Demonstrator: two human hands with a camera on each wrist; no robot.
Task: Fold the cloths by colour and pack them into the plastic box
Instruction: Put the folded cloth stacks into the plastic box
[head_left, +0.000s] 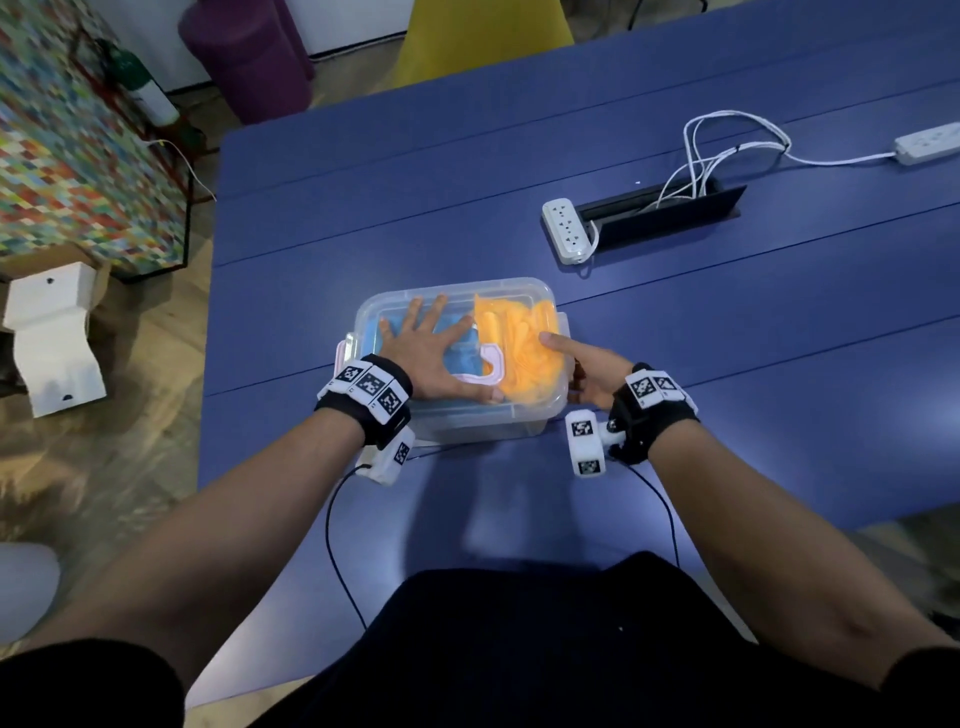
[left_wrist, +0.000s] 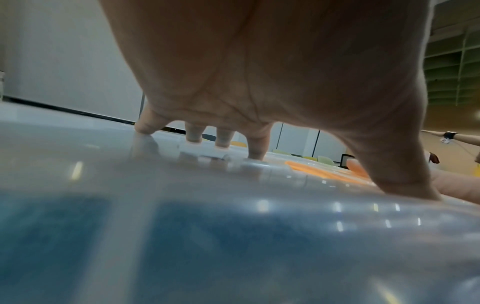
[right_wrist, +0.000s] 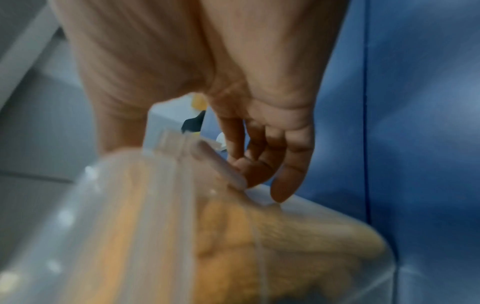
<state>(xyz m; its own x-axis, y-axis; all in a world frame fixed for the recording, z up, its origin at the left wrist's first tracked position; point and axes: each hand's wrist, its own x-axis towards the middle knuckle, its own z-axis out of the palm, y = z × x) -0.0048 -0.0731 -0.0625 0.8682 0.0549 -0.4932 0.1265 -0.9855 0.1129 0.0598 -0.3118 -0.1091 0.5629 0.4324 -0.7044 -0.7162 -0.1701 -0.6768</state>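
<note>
Plastic box (head_left: 524, 415) set on the table (head_left: 363, 208) near its front edge, lid (head_left: 509, 291) seated on top, left hand (head_left: 431, 353) laid flat on the lid's left half, right hand (head_left: 592, 374) placed at the right end, thumb apparently over the lid, two cloth stacks (head_left: 524, 343) packed side by side inside, power strip (head_left: 569, 231) lying behind and to the right.

Bare table (head_left: 363, 208) surrounds the box (head_left: 519, 415); a power strip (head_left: 569, 231) and cables (head_left: 727, 135) crowd the far right.

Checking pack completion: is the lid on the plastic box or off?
On. The clear lid covers the plastic box, left hand pressing flat on it, blue cloths and orange cloths beneath. Latched: cannot tell.
</note>
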